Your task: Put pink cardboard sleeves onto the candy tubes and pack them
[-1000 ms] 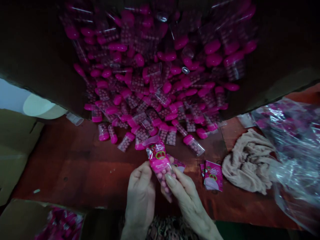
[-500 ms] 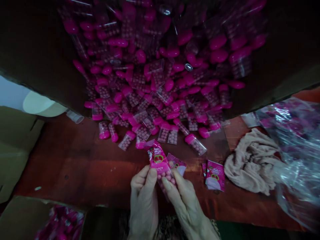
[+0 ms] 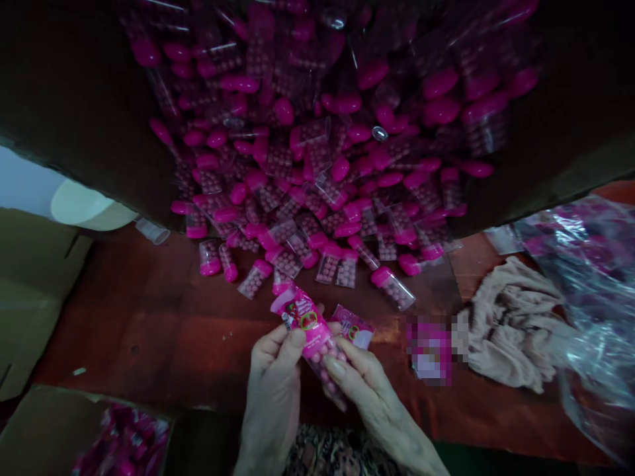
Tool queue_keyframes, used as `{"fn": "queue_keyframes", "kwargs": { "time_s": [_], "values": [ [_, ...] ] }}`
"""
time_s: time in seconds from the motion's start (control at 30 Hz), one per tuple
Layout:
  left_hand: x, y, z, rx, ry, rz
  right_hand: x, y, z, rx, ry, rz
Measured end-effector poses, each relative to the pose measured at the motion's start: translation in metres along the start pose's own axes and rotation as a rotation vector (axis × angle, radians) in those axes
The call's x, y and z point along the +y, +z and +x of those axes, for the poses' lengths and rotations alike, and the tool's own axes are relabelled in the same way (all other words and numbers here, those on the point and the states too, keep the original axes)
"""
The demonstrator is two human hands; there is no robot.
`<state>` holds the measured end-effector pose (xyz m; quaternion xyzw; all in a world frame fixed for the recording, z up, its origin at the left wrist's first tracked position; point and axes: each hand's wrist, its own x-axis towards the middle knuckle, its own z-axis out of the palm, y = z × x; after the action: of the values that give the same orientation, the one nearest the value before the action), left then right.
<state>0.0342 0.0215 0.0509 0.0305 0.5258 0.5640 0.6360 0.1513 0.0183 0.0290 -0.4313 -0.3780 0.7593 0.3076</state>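
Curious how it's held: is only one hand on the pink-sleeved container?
No, the left hand and right hand both touch the pink-sleeved container, from either side.

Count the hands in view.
2: the left hand on the left side of the bottle, and the right hand gripping its clear lower part. No others show.

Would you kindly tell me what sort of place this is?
Probably a packing workplace: a heap of pink-capped containers, an open cardboard box of pink items, and a pink-wrapped container in the left hand and right hand.
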Motion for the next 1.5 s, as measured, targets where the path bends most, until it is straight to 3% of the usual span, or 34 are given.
{"fn": "queue_keyframes", "kwargs": {
  "time_s": [0.1, 0.23, 0.3, 0.4, 0.47, 0.57, 0.63, 0.77, 0.87, 1.03, 1.13, 1.2, 1.3, 1.5],
  "values": [
    [-0.006, 0.001, -0.004, 0.13, 0.029, -0.057, -0.002, 0.007, -0.002, 0.133, -0.082, -0.208],
    [-0.005, -0.001, -0.004, 0.093, -0.008, -0.045, -0.001, 0.009, 0.001, 0.1, -0.06, -0.241],
    [0.002, -0.004, 0.0, 0.113, 0.111, 0.006, 0.0, 0.006, 0.003, 0.046, 0.006, -0.136],
    [0.019, -0.01, 0.008, 0.175, 0.467, 0.168, 0.0, 0.002, 0.006, -0.109, 0.067, 0.038],
    [0.033, -0.015, 0.012, 0.102, 0.606, 0.377, -0.001, 0.001, 0.007, -0.167, 0.074, 0.073],
    [0.049, -0.022, 0.016, -0.005, 0.608, 0.564, -0.001, 0.001, 0.007, -0.179, 0.055, -0.009],
    [0.054, -0.025, 0.018, -0.006, 0.597, 0.566, 0.0, 0.001, 0.008, -0.161, 0.01, -0.102],
    [0.051, -0.027, 0.02, 0.018, 0.67, 0.546, 0.005, 0.003, 0.012, 0.001, -0.131, -0.231],
    [0.048, -0.03, 0.019, -0.058, 0.576, 0.498, 0.006, 0.007, 0.018, 0.098, -0.148, -0.203],
    [0.047, -0.035, 0.014, -0.218, 0.296, 0.362, 0.006, 0.013, 0.024, 0.145, -0.065, 0.006],
    [0.045, -0.036, 0.017, -0.191, 0.245, 0.171, 0.01, 0.011, 0.027, 0.135, 0.033, 0.15],
    [0.041, -0.038, 0.022, -0.127, 0.304, 0.045, 0.013, 0.007, 0.028, 0.174, 0.043, 0.182],
    [0.028, -0.044, 0.029, -0.041, 0.348, 0.004, 0.012, 0.001, 0.029, 0.263, -0.049, 0.104],
    [-0.003, -0.033, 0.016, -0.118, 0.034, 0.093, 0.006, 0.005, 0.023, 0.213, -0.23, -0.252]
  ]
}}
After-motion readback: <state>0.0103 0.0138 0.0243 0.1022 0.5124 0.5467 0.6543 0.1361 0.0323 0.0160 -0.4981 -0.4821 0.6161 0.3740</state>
